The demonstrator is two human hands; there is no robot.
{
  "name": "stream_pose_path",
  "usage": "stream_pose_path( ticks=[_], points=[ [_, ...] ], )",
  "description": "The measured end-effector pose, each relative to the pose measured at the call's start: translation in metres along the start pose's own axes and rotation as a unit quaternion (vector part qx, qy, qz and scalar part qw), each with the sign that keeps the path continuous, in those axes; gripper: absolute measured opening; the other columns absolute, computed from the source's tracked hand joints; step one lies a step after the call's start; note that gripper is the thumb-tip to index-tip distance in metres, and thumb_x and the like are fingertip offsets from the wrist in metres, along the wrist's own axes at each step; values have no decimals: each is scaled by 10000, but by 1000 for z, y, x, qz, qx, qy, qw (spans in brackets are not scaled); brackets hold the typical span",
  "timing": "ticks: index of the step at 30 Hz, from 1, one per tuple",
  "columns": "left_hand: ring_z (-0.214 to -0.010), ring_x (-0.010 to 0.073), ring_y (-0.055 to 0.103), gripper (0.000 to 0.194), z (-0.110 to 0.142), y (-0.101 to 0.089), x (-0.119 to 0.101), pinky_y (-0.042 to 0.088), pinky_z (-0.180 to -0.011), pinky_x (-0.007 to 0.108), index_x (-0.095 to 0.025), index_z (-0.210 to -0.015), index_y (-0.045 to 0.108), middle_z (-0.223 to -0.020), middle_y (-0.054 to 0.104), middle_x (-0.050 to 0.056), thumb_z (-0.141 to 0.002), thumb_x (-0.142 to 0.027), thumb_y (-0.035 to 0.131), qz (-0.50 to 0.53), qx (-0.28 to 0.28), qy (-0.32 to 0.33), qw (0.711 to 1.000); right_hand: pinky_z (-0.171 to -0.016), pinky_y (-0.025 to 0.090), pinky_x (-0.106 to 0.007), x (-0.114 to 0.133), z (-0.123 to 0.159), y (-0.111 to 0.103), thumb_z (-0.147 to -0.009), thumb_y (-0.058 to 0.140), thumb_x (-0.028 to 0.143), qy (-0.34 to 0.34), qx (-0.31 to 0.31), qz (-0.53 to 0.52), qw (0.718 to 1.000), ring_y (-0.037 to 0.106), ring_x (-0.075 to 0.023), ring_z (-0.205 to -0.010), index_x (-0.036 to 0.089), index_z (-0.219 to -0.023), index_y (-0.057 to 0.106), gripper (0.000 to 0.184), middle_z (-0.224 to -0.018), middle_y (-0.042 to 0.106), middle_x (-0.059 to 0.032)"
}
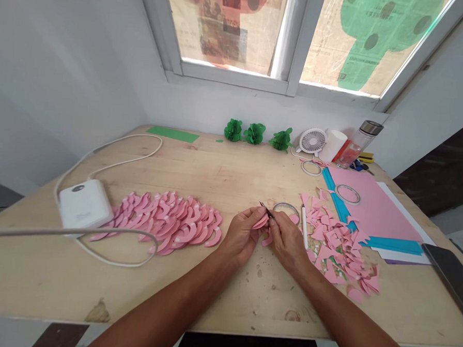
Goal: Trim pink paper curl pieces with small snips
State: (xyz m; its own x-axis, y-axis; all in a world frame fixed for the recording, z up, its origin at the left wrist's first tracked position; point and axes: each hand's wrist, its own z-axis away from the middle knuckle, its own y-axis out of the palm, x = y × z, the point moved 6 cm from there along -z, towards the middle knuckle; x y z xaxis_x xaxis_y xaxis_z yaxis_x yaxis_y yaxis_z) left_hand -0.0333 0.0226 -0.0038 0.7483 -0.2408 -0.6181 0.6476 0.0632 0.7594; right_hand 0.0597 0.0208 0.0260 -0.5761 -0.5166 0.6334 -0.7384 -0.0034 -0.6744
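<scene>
My left hand (244, 231) is closed on a small folded pink paper piece (260, 222) above the middle of the table. Close against it, my right hand (288, 236) grips small dark scissors (267, 208), their thin blades pointing up and left across the paper; the handles are hidden in my fingers. To the left lies a wide spread of curved pink paper cutouts (178, 220), some with white patches. Just beyond my right hand lies a tape roll (287, 211), with a white pen (305, 226) beside it.
Pink paper scraps (338, 246) lie right, near stacked coloured sheets (377, 202) and a dark phone (449, 275). A white power bank (85, 204) with a looping cable stands left. Along the back are green paper figures (254, 134), a small fan (313, 141) and a bottle (359, 144).
</scene>
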Motion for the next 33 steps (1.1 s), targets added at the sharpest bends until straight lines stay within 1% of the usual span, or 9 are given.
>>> stream_pose_path(
  ticks=[6,10,14,18,23,33],
  points=[
    [-539,87,517,192,3,2,-4,405,-500,202,-109,-686,597,-630,595,16,-655,-257,715,0,-12,22,1000,-712,445,-295,0,-1,1,-918,325,256,2,3,2,1000,559,-181,-795,194,-1048,554,270,-863,598,-62],
    [-553,87,516,191,4,4,-7,406,-532,201,-110,-666,595,-619,584,14,-656,-261,712,-8,-14,30,999,-705,448,-294,1,0,-1,-917,331,260,0,-4,-5,1000,554,-179,-777,198,-1050,555,268,-846,590,-60],
    [-554,87,507,189,4,4,-9,405,-554,206,-112,-651,588,-599,568,9,-666,-264,700,-16,-7,36,999,-710,446,-293,2,0,-1,-919,330,260,13,-2,-30,999,554,-176,-777,202,-1030,560,262,-844,575,-57],
    [-553,89,503,183,4,5,-10,406,-563,215,-115,-642,585,-588,558,4,-670,-262,690,-23,1,36,999,-714,442,-289,2,-1,-1,-918,333,250,25,4,-62,998,552,-173,-790,197,-1001,557,246,-854,566,-56],
    [-557,92,498,176,3,6,-12,411,-572,221,-114,-630,575,-587,545,4,-685,-247,675,-29,15,36,999,-678,439,-285,2,-1,-2,-918,335,261,26,-2,-70,997,539,-169,-763,194,-907,566,241,-819,556,-49],
    [-555,91,497,176,2,6,-13,417,-570,215,-114,-622,583,-583,544,6,-679,-250,678,-27,16,33,999,-647,480,-281,-1,-2,-2,-916,336,288,23,1,-93,995,543,-168,-744,202,-918,569,249,-796,552,-42]
  ],
)
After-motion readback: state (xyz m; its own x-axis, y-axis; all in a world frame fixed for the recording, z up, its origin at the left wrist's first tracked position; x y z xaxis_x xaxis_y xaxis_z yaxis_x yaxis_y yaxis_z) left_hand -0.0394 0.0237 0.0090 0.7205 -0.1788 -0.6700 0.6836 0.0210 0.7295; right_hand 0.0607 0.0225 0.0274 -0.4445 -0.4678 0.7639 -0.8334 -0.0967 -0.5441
